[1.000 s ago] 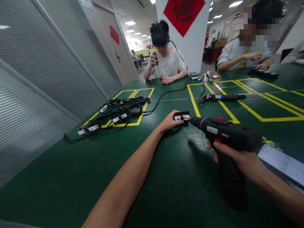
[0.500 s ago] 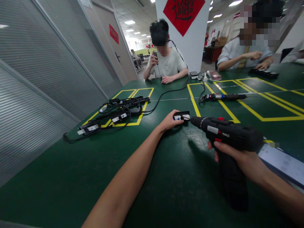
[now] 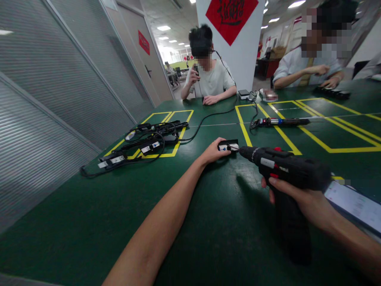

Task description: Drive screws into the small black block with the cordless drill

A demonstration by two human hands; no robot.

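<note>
Cordless drill (image 3: 293, 167): black with red accents and a pale label, above the green tabletop (image 3: 208, 234), its body nearly level and its chuck (image 3: 247, 153) facing left.
Right hand (image 3: 300, 196): its grip is wrapped around the drill's handle, the thumb along the near side and fingertips showing past the front; whether a finger presses the trigger cannot be told.
Left hand (image 3: 213, 152): to the left of the drill, its grip pinched closed on one end of the small housing, thumb on the near side.
Small housing (image 3: 233, 147): black with a white insert, on the tabletop just off the front of the drill; the exact contact between the two is too small to make out.
Cable bundle (image 3: 150, 147): black cables tangled with dark, white-labelled parts, well to the left of the drill.
Slim corded tool (image 3: 282, 122): lying beyond the drill, across yellow tape (image 3: 243, 126).
Phone (image 3: 354, 202): screen lit, just right of the drill, partly hidden by the right arm.
Person opposite (image 3: 218, 77): beyond the drill and to its left, wearing a headset, one raised hand holding a dark tool.
Second person (image 3: 290, 71): beyond the drill and to its right, one hand on a dark strip.
</note>
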